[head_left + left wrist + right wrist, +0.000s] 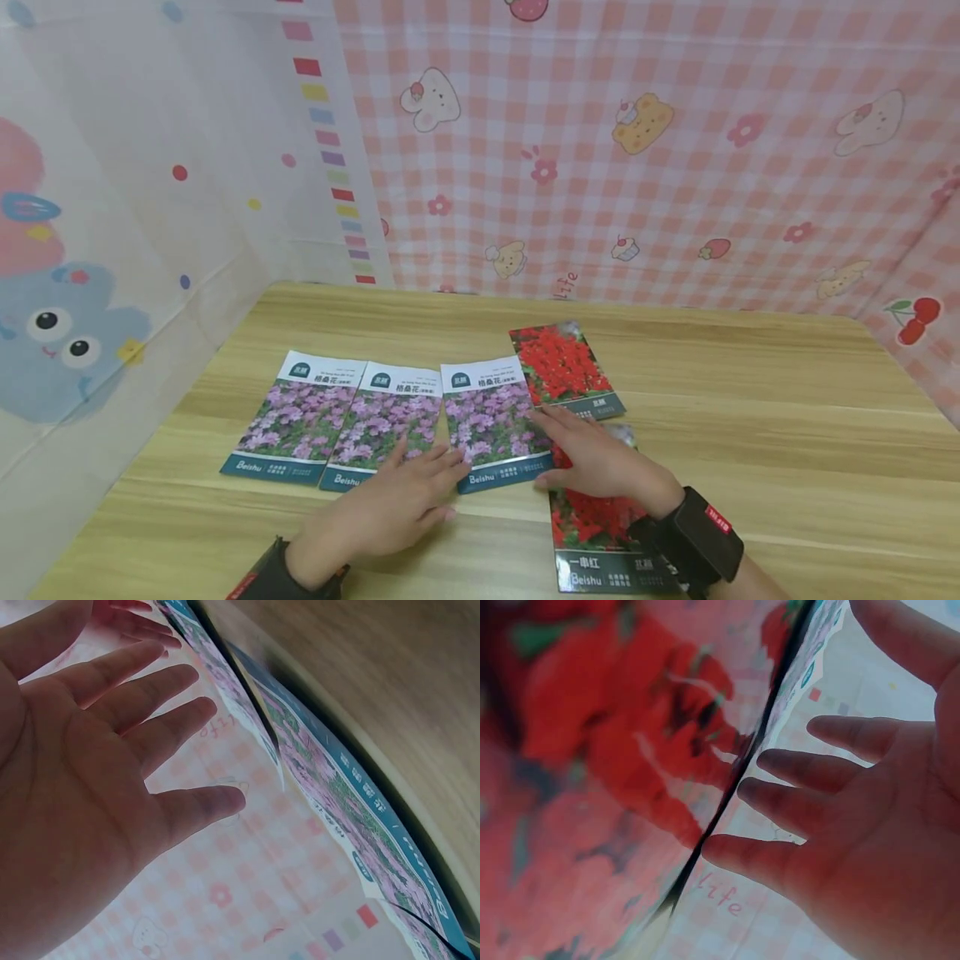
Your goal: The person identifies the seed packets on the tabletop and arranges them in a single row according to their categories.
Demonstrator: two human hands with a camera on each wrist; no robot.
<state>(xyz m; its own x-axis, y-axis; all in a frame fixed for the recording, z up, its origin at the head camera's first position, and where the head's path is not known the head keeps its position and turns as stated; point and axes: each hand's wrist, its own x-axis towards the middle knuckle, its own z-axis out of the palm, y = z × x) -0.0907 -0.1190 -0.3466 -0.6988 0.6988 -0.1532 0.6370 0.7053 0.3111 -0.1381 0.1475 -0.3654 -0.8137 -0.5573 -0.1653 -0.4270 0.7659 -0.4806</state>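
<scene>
Three flower seed packets with purple blossoms lie side by side: a left one [296,417], a middle one [390,412] and a right one [491,417]. My left hand [401,500] has its fingers extended over the lower part of the middle packet, fingertips reaching the right packet's lower left edge. My right hand [603,458], fingers straight, is at the right packet's right edge. It overlaps two packets with red flowers, an upper one [566,362] and a lower one [592,525]. In the right wrist view, the fingertips meet the edge of a red packet [615,750].
The wooden table [787,433] extends to the right of the packets. Behind it hangs a pink checked cloth [600,192], and a white patterned cloth [187,108] borders the left side. Black wrist straps [697,533] sit on both wrists.
</scene>
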